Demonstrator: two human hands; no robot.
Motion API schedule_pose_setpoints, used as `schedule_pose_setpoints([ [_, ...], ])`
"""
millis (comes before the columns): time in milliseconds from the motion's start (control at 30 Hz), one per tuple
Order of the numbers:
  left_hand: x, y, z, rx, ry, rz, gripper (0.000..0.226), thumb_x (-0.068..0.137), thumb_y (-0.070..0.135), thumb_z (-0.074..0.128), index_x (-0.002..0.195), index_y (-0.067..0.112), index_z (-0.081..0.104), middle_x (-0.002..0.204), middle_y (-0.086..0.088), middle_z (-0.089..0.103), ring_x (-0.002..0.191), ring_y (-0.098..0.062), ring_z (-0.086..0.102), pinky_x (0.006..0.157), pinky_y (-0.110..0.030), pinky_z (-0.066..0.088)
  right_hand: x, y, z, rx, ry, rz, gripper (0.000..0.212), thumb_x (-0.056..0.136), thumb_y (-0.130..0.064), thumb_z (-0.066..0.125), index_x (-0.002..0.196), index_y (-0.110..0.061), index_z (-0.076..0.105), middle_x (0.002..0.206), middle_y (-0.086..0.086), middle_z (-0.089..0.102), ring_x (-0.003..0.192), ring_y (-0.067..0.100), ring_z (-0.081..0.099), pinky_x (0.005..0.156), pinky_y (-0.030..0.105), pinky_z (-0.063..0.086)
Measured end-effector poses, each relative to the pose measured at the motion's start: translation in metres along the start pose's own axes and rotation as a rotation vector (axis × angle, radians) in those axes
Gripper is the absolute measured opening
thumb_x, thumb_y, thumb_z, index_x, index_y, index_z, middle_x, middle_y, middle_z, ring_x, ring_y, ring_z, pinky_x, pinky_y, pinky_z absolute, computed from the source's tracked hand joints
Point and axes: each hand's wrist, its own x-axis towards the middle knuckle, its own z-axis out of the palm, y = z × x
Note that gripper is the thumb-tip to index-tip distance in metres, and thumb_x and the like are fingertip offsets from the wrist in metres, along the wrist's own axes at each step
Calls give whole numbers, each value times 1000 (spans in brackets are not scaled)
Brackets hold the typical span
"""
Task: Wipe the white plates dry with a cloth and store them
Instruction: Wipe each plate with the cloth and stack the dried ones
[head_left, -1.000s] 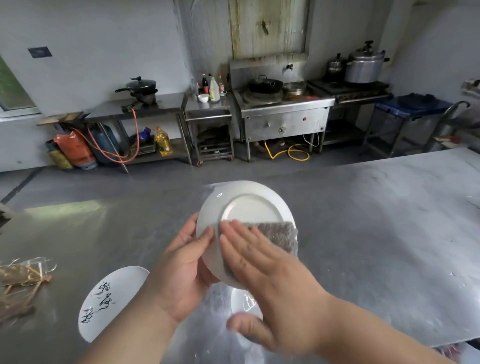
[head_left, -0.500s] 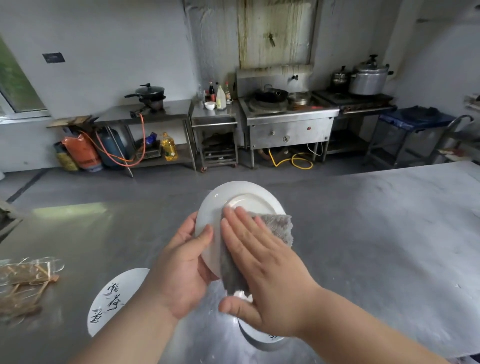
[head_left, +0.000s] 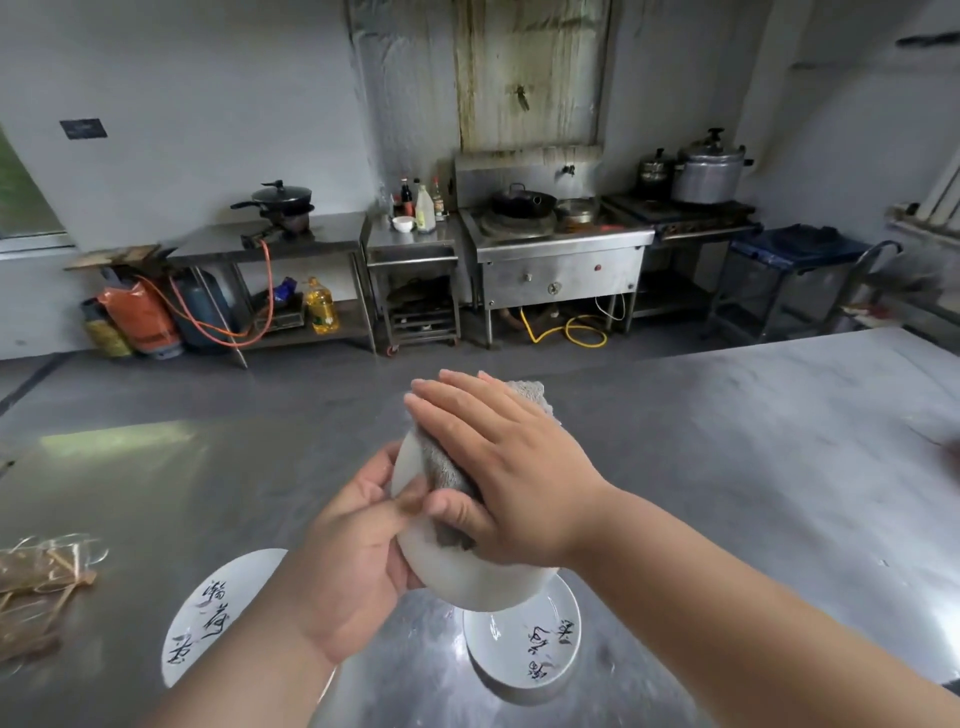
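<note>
My left hand (head_left: 348, 551) grips a white plate (head_left: 467, 584) by its left rim and holds it tilted above the steel table (head_left: 753, 467). My right hand (head_left: 509, 467) lies flat across the plate with straight fingers and presses a grey cloth (head_left: 441, 467) against it. Most of the plate is hidden under the cloth and that hand. Two more white plates with black writing lie on the table: one (head_left: 524, 649) directly below the held plate, one (head_left: 218, 608) to the left, partly behind my left forearm.
A clear pack of wooden sticks (head_left: 36, 587) lies at the table's left edge. Across the floor stand a steel stove with a wok (head_left: 519, 205), side tables, gas cylinders (head_left: 140, 317) and a large pot (head_left: 709, 174).
My right hand and the cloth slid up and over the plate, now covering most of it. The plate tipped flatter and lower. The view rose, showing the plate on the table below.
</note>
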Motion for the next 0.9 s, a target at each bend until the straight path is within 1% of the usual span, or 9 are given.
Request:
schedule_pose_setpoints([
  [167, -10, 2, -5, 27, -11, 39, 42, 91, 17, 64, 133, 16, 67, 128, -21, 71, 110, -32, 73, 83, -46, 62, -20, 7, 9, 81, 137, 125, 66, 106, -47, 45, 160, -11, 38, 169, 3, 33, 157, 22, 26, 127, 43, 24],
  [267, -17, 4, -13, 33, 43, 45, 41, 90, 18, 64, 130, 17, 69, 134, -21, 68, 115, -33, 71, 81, -47, 62, -45, 8, 16, 218, 94, 331, 66, 109, -48, 39, 165, -19, 21, 173, -10, 13, 160, 9, 12, 128, 36, 20],
  [333, -20, 8, -17, 58, 37, 21, 42, 91, 17, 63, 132, 17, 66, 135, -21, 68, 115, -34, 71, 78, -46, 63, -50, 3, 16, 234, 38, 353, 68, 110, -52, 34, 166, -22, 10, 173, -16, 1, 161, 6, 1, 129, 34, 16],
  [400, -21, 11, -16, 124, 5, -22, 40, 91, 18, 63, 130, 19, 67, 133, -21, 69, 108, -33, 73, 74, -44, 63, -42, -5, 10, 149, 30, 261, 72, 108, -54, 33, 166, -15, 15, 174, -6, 6, 162, 15, 2, 130, 40, 17],
  [500, -20, 12, -11, 190, -39, -32, 38, 92, 17, 66, 130, 17, 67, 121, -23, 72, 102, -35, 73, 81, -47, 62, -18, -16, -3, 10, 25, 58, 75, 104, -58, 38, 161, -10, 35, 169, 3, 31, 160, 25, 19, 127, 48, 22],
  [633, -21, 14, -10, 69, -16, 37, 43, 91, 14, 64, 134, 13, 66, 127, -23, 71, 109, -36, 72, 87, -48, 62, -9, -10, -16, 30, 80, 72, 70, 105, -54, 45, 159, -11, 40, 166, 2, 38, 156, 24, 29, 125, 45, 27],
  [700, -23, 14, -10, 22, 8, 88, 42, 90, 15, 64, 131, 14, 69, 132, -24, 69, 113, -35, 72, 83, -46, 63, -23, -6, -11, 158, 127, 225, 70, 106, -50, 45, 163, -11, 31, 170, -1, 27, 158, 18, 22, 126, 42, 24],
  [800, -25, 9, -9, -46, 50, 169, 42, 89, 15, 64, 130, 15, 69, 133, -23, 69, 115, -35, 72, 79, -43, 63, -53, -25, 11, 370, 156, 500, 74, 105, -59, 30, 166, -28, 2, 173, -20, -4, 159, 3, -3, 131, 37, 12],
  [900, -24, 2, -8, -90, 92, 193, 44, 92, 16, 60, 136, 16, 65, 136, -21, 68, 115, -34, 71, 78, -44, 63, -69, -59, 35, 455, 260, 598, 78, 102, -71, 16, 163, -33, -12, 170, -26, -19, 159, 7, -13, 130, 37, 6],
])
